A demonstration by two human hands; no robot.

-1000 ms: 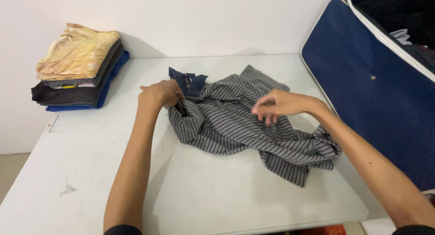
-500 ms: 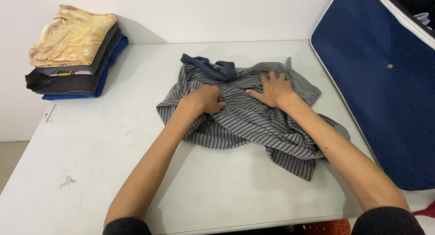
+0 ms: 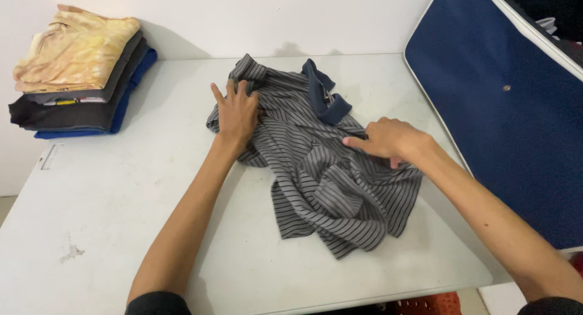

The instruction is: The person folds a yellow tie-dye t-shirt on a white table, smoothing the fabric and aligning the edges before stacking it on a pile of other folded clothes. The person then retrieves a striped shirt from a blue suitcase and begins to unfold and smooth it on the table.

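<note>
Since half a second back I had turned the striped shirt (image 3: 328, 169) so its navy collar (image 3: 325, 99) faced the wall. My left hand (image 3: 237, 111) lay flat, fingers spread, on one shoulder; my right hand (image 3: 388, 139) pinched cloth mid-surface (image 3: 121, 218).

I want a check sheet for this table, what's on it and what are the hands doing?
Surface: white table, scuffed, small dark mark near its left front.
Job's things: grey striped shirt with navy collar, crumpled at the middle.
Clutter: stack of folded clothes at the back left corner.
Hands: left hand flat on the shirt; right hand pressing it, fingers curled.
Cables: nothing seen.
Surroundings: white wall; navy bag on the right.
</note>
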